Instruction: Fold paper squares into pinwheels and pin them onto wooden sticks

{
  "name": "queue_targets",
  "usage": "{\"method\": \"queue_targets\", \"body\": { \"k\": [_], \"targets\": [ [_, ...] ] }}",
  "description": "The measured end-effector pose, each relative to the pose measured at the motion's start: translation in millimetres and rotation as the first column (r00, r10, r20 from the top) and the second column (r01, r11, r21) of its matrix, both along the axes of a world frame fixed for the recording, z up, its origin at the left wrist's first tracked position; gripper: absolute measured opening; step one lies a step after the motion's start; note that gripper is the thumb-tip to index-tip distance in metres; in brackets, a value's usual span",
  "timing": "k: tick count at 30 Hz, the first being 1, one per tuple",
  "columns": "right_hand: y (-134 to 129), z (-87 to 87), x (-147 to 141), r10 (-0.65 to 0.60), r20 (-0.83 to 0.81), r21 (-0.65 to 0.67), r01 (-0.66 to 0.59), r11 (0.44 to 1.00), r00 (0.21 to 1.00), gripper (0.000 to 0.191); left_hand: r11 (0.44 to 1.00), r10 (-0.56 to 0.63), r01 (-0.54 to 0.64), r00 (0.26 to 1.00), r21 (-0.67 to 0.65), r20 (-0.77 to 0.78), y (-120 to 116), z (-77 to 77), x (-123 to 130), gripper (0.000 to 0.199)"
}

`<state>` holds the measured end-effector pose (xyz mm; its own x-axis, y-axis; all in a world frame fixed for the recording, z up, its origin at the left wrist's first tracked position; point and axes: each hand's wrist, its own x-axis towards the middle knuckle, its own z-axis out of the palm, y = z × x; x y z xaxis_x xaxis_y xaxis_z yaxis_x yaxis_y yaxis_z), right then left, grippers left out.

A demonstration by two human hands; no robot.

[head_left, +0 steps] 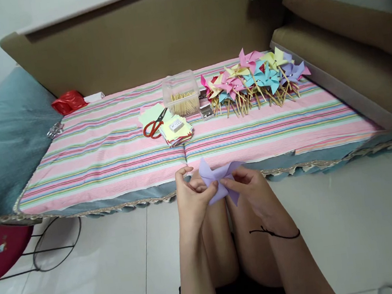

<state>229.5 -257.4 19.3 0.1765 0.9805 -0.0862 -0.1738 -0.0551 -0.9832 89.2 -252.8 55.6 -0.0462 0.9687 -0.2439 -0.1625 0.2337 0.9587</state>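
A purple paper pinwheel (220, 175) with pointed blades is held up above my knees. My left hand (195, 197) pinches its left side, thumb near the centre. On the other side, my right hand (249, 190) grips it between thumb and fingers, the thumb also near the middle. No stick shows on this pinwheel. Beyond my hands, red-handled scissors (154, 126) lie by a stack of coloured paper squares (172, 132) with a small box (176, 125) on top. Behind them stands a clear plastic box (179, 84) of thin wooden sticks (183, 103).
A pile of finished-looking pinwheels (255, 77) on sticks lies at the back right of the striped cloth (104, 153). Small metal-looking items (206, 112) sit beside the clear box. A red bag (69, 102) is at the back left, and a red stool (6, 249) stands at lower left.
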Motion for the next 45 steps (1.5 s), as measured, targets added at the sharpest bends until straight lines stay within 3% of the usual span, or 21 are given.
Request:
{"method": "queue_targets", "body": {
  "k": [4,17,21,34,41,43,45],
  "targets": [
    [1,-0.6,1,0.058,0.069,0.009,-0.059,0.998,0.996,0.02,0.999,0.035,-0.035,0.999,0.001,0.017,0,-0.3,0,0.062],
    [2,-2.2,0,0.006,0.058,-0.033,-0.004,0.999,0.998,0.02,0.999,-0.044,0.047,0.994,-0.025,0.1,2,-0.2,0,0.066],
    [4,-4.0,-1,0.022,0.088,-0.033,-0.02,0.999,0.996,0.017,0.998,-0.063,0.065,0.993,-0.015,0.095,5,-5.4,-2,0.074],
    [15,-20.3,-1,0.066,0.149,0.015,-0.069,0.998,0.987,0.014,0.997,-0.06,0.063,0.995,-0.036,0.075,19,-25.0,-10,0.07],
    [40,-19.6,0,0.208,0.082,-0.075,-0.202,0.977,0.975,0.023,0.993,0.106,-0.101,0.991,-0.061,0.087,35,-43.3,-9,0.068],
    [61,-18.7,6,0.211,0.084,-0.086,-0.204,0.975,0.974,0.027,0.981,0.185,-0.178,0.977,-0.077,0.102,41,-49.1,-11,0.067],
    [91,-18.4,15,0.138,0.228,-0.062,-0.127,0.99,0.964,0.029,0.959,0.276,-0.265,0.954,-0.101,0.12,48,-54.0,-12,0.068]
  ]
}}
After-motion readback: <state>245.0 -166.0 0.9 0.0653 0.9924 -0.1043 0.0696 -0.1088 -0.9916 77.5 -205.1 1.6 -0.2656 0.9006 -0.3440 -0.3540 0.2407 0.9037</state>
